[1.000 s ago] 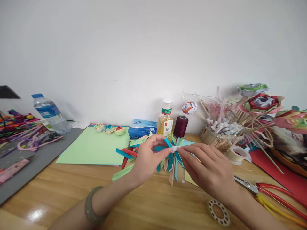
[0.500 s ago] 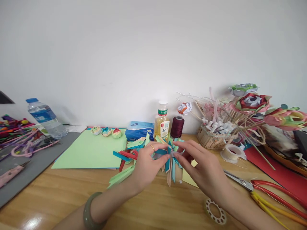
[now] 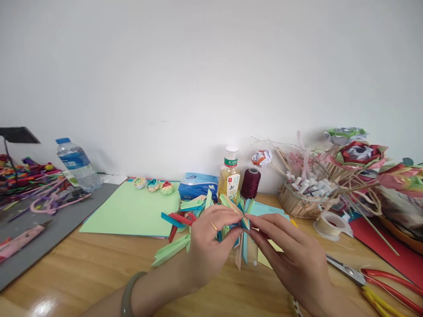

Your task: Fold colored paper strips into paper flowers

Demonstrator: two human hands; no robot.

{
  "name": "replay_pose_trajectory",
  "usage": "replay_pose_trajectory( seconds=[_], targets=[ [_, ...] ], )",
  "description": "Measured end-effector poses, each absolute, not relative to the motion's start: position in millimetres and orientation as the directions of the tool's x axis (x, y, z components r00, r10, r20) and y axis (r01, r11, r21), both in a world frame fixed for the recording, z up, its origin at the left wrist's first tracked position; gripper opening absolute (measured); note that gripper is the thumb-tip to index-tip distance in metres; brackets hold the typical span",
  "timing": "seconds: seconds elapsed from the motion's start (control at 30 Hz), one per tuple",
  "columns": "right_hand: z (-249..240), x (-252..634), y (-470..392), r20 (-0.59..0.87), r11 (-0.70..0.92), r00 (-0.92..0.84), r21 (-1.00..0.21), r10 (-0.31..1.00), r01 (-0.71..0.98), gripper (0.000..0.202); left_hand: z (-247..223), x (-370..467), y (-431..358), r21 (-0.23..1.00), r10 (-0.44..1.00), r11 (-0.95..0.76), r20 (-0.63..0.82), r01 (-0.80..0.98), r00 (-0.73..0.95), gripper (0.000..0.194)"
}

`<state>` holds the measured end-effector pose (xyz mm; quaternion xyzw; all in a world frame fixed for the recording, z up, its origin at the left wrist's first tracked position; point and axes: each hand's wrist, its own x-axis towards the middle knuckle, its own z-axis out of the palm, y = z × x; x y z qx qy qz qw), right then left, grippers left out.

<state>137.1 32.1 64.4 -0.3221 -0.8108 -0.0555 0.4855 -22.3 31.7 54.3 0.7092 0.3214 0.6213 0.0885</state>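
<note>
Both hands meet over the middle of the table, pinching a small bundle of folded paper strips (image 3: 245,223) in blue, peach and green. The thumb and fingers of my left hand (image 3: 213,242) close on its left side, with a ring on one finger and a bangle on the wrist. From the other side my right hand (image 3: 294,251) grips the bundle by its fingertips. Strip ends point down and up around the fingers. Loose folded strips (image 3: 172,249) in green, red and blue lie by my left hand. Parts of the bundle are hidden behind the fingers.
Green paper sheets (image 3: 132,211) lie at left, a water bottle (image 3: 77,165) beyond. Behind the hands stand a tissue pack (image 3: 198,186), a drink bottle (image 3: 230,176) and a thread spool (image 3: 250,182). At right are a basket (image 3: 307,204), tape (image 3: 332,225) and scissors (image 3: 350,270).
The view has shifted, so the table things sit further right and slightly lower. Both hands stay on the bundle, closer together, and the strips between the fingertips now appear pressed into a fan.
</note>
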Motion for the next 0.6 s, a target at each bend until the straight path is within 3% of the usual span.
replay_pose_trajectory(
  seconds=[0.27,0.6],
  targets=[
    [69.7,140.4,30.5,0.866,0.776,-0.350,-0.068,0.358,0.627,0.014,59.2,-23.8,30.6,0.347,0.418,-0.825,0.906,0.446,0.069,0.021],
    [78.6,140.6,29.2,0.885,0.772,-0.382,0.041,0.267,0.634,0.012,63.7,-26.9,31.0,0.169,0.274,-0.854,0.950,0.492,0.149,0.014]
  ],
)
